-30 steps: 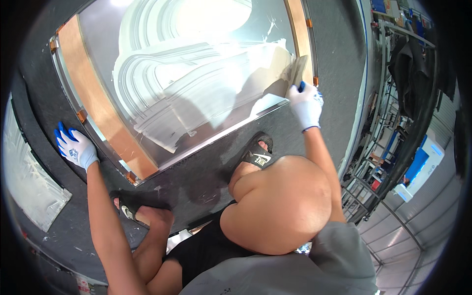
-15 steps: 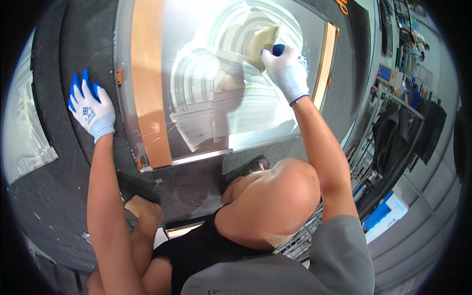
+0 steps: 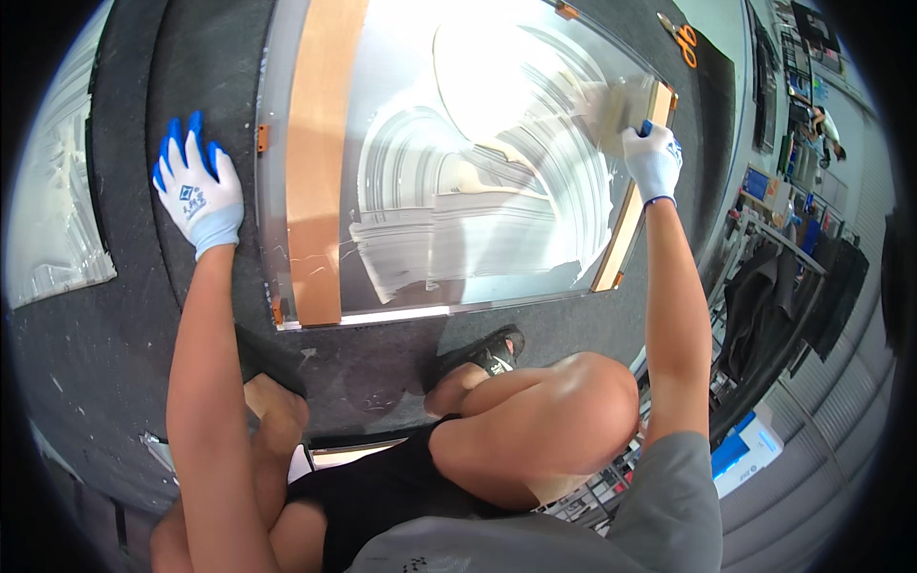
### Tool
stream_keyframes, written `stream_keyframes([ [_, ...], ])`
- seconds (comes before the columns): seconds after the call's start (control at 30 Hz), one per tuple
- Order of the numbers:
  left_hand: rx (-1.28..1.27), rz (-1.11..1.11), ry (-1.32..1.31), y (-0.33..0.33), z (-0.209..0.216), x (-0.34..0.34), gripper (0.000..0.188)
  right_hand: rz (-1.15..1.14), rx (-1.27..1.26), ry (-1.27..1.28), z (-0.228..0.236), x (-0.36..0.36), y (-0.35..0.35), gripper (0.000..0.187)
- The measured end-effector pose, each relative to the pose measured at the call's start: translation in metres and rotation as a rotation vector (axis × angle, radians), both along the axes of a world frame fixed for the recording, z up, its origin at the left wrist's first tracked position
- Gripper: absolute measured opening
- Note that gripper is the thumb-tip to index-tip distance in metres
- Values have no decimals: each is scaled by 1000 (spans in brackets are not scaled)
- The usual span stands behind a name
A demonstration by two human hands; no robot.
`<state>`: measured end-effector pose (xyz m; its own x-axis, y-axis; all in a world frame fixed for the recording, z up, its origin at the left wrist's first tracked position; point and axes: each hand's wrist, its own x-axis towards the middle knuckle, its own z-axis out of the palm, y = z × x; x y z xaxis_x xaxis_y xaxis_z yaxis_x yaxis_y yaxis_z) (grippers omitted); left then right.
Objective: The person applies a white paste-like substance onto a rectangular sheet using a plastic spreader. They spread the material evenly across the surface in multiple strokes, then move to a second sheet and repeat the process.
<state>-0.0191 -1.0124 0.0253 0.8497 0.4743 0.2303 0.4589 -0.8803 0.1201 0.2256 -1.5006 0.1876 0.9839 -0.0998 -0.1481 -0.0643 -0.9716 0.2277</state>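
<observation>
My right hand [image 3: 654, 160], in a white glove with blue fingertips, is closed around a flat, pale beige spreader [image 3: 619, 107], blurred by motion. The spreader is at the right side of a smooth panel [image 3: 368, 86], beside the right wooden strip [image 3: 623, 234]. White paste [image 3: 487, 239] lies across the panel in curved streaks. Along the panel's left side runs a wider wooden strip [image 3: 317, 191]. My left hand [image 3: 199, 196], gloved the same way, rests flat with fingers spread on the dark surface [image 3: 205, 57] left of the panel. It holds nothing.
Orange clips [image 3: 263, 138] sit around the panel's edges. Orange-handled scissors [image 3: 684, 43] lie at the far right. Another paste-smeared panel [image 3: 57, 220] is at far left. My sandalled foot [image 3: 487, 361] is near the front edge. Racks [image 3: 778, 224] and a person [image 3: 823, 129] appear at right.
My right hand has swept the spreader from the panel's upper middle to its right side, and paste streaks now reach farther right. My left hand stays flat. The whole view has shifted slightly.
</observation>
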Motion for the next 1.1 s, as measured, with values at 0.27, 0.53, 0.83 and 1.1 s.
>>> stream_keyframes([
  [0.27, -25, 22, -7, -1, 1, 2, 54, 496, 131, -77, -51, -7, 72, 28],
  [0.53, -22, 13, -55, 2, -6, 0, 52, 911, 96, 25, -47, -17, 169, 30],
  [0.83, -7, 5, -57, 2, -6, 0, 51, 1220, 22, 146, -28, -88, 88, 43],
  [1.1, 114, -44, 19, 6, -6, -1, 52, 1028, 34, 298, -12, -111, -62, 34],
])
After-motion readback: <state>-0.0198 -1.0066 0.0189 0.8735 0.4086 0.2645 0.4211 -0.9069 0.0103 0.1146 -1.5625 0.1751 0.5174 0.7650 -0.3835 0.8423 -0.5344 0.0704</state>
